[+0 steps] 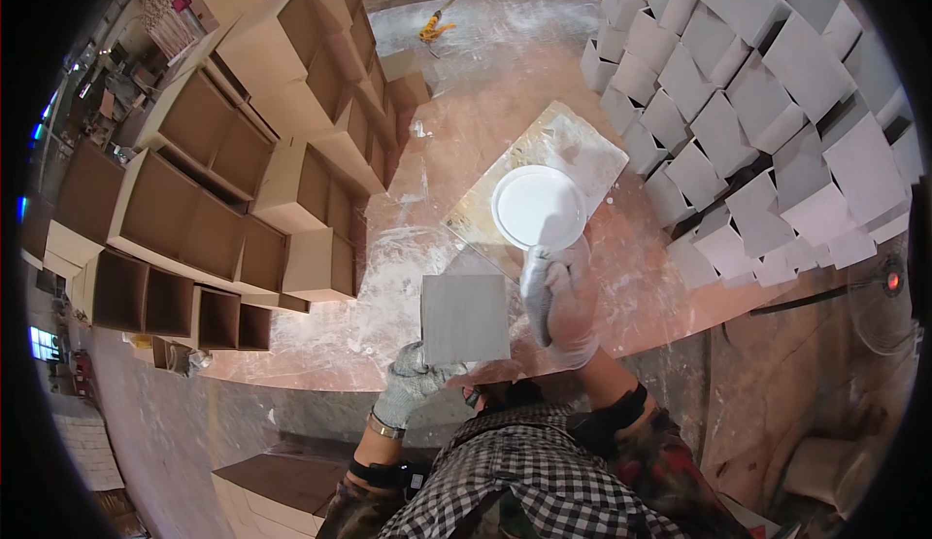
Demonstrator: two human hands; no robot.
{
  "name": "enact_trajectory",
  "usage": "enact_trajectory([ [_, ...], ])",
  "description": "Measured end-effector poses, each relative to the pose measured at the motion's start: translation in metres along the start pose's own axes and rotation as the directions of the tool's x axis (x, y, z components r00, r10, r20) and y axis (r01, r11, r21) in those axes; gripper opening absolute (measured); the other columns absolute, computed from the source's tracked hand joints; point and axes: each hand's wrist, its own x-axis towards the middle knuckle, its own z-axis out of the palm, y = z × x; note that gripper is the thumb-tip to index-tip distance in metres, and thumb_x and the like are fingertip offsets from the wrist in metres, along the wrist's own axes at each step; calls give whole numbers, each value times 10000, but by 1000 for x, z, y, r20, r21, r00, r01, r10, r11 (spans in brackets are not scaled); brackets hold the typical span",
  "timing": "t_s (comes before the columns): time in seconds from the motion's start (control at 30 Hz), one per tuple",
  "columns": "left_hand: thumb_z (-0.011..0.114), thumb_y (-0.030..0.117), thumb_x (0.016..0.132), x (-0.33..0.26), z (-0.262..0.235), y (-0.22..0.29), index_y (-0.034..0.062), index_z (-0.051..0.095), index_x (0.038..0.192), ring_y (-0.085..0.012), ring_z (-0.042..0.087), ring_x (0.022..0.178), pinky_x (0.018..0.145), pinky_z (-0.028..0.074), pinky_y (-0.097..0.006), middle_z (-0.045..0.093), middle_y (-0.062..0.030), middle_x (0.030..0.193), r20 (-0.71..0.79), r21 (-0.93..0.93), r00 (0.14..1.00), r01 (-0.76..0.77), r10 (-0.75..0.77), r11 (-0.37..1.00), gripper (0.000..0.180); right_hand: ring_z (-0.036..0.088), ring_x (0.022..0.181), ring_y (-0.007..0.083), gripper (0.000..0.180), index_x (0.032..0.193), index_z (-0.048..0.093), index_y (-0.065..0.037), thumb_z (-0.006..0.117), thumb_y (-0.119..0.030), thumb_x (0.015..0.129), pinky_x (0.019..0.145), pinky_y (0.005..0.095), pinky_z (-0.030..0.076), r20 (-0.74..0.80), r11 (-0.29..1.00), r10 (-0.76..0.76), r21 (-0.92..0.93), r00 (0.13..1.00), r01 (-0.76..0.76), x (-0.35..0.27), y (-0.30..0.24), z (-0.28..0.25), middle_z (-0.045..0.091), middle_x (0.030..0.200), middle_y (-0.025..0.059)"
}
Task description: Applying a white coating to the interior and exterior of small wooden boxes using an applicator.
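Observation:
My left hand (413,384), in a pale work glove, grips the lower left edge of a box (465,319) with a square grey face turned up. Gloved and smeared white, my right hand (571,301) is closed around a long flat grey hand tool (536,298) whose kind I cannot make out. The tool's upper end is at the near rim of a round white tub (497,211) of white liquid, and the hand casts a shadow into the tub. Under the tub lies a stained, pale rectangular board (602,155).
Bare brown cardboard boxes (184,218) are stacked along the left side of the white-smeared table (408,248). Several white-grey coated boxes (757,102) are piled at the right. A yellow-handled tool (433,27) lies at the far end. A round fan-like device (879,296) glows red at right.

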Motion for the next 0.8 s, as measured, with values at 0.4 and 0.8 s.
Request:
enact_trajectory([
  [0.4,717,222,758,-7,21,-19,75,668,933,-327,635,770,659,501,-397,658,-129,837,-26,156,998,-57,62,986,233,611,859,380,253,1078,570,-63,529,-100,831,719,488,473,251,766,124,-640,960,68,-33,32,45,614,979,176],
  [0.8,689,293,804,-25,32,-29,96,679,965,-307,642,840,714,515,-401,674,-116,941,-86,256,995,80,-60,963,255,605,699,390,190,1017,601,-86,506,-136,861,650,457,491,392,893,-116,-361,913,269,-72,21,23,635,809,149],
])
